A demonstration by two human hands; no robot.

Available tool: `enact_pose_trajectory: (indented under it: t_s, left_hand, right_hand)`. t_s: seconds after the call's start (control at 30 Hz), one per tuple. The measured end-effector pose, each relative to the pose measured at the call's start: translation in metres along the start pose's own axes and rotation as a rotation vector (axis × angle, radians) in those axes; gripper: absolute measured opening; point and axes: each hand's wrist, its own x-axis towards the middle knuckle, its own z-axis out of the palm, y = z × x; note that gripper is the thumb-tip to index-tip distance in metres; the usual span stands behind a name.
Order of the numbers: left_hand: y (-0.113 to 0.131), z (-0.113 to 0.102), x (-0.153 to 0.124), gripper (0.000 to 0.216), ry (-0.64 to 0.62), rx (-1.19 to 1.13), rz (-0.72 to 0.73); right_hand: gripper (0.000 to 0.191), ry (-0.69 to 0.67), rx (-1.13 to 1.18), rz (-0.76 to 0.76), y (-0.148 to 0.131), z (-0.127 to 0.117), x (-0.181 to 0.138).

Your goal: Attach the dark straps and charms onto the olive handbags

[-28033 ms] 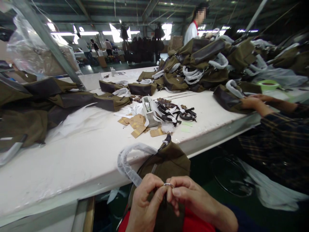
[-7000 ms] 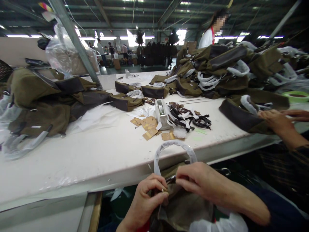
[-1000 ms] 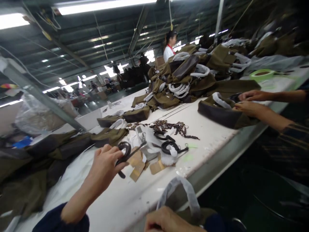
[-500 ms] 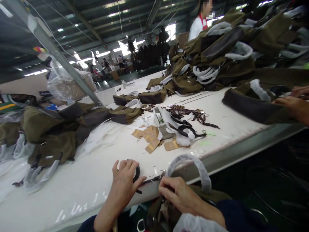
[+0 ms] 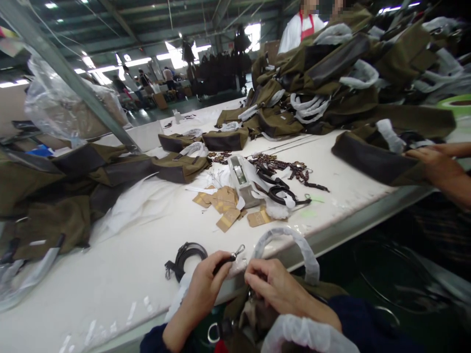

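Note:
My left hand [image 5: 208,282] pinches the end of a dark strap, with its metal snap hook [image 5: 240,251] sticking out past the fingertips. The rest of that strap lies as a black coil [image 5: 190,255] on the table to the left of the hand. My right hand [image 5: 274,284] is closed on the upper edge of an olive bag [image 5: 253,316] at the table's front edge; the exact spot between its fingers is hidden. The bag's handles, one behind [image 5: 289,235] and one in front [image 5: 305,333], are wrapped in white material. A metal ring [image 5: 212,333] shows low on the bag.
Tan tags [image 5: 226,206], a tape dispenser [image 5: 243,181], black-handled scissors [image 5: 281,191] and a heap of brown beaded pieces [image 5: 283,164] lie mid-table. Olive bags are piled at the back right [image 5: 331,73] and left [image 5: 55,211]. A co-worker's hands [image 5: 437,157] touch another bag at right.
My left hand has moved off the coil and to the right, and now holds the strap's hook end near my right hand. The right hand stays on the bag. The view has shifted slightly.

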Motion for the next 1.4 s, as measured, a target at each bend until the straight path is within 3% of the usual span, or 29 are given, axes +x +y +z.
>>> enact_pose_trajectory:
  t_s: [0.33, 0.57, 0.73, 0.9, 1.03, 1.13, 1.23, 1.3, 1.4]
  left_hand:
    - [-0.007, -0.005, -0.001, 0.018, -0.011, -0.07, 0.108]
    - [0.007, -0.009, 0.001, 0.021, -0.143, -0.119, 0.103]
    - [0.006, 0.001, 0.007, 0.016, -0.042, -0.305, -0.009]
    - [0.008, 0.002, 0.008, 0.014, -0.011, -0.341, -0.068]
    - [0.011, -0.003, 0.006, 0.014, -0.018, -0.358, -0.085]
    - [0.012, -0.007, 0.005, 0.014, -0.036, -0.389, -0.095]
    - [0.015, -0.01, 0.003, 0.014, -0.05, -0.477, -0.09]
    - [0.019, -0.01, 0.001, 0.018, -0.103, -0.592, -0.142]
    - [0.027, -0.009, -0.002, 0.025, -0.213, -0.749, -0.216]
  right_hand:
    - [0.019, -0.016, -0.014, 0.088, -0.005, 0.002, 0.008]
    - [0.019, -0.032, -0.008, 0.079, -0.003, 0.007, 0.01]
    - [0.019, 0.004, -0.11, 0.004, -0.006, 0.008, 0.009]
    - [0.021, -0.009, -0.16, -0.004, -0.012, 0.006, 0.01]
    - [0.016, -0.095, -0.264, -0.082, -0.022, -0.008, 0.002]
    - [0.01, -0.149, -0.532, -0.194, -0.027, -0.029, -0.009]
    - [0.014, -0.144, -0.74, -0.194, -0.03, -0.048, -0.017]
    - [0.014, -0.084, -0.699, -0.184, -0.033, -0.055, -0.018]
    - [0.018, 0.041, -0.433, -0.185, -0.037, -0.052, -0.014]
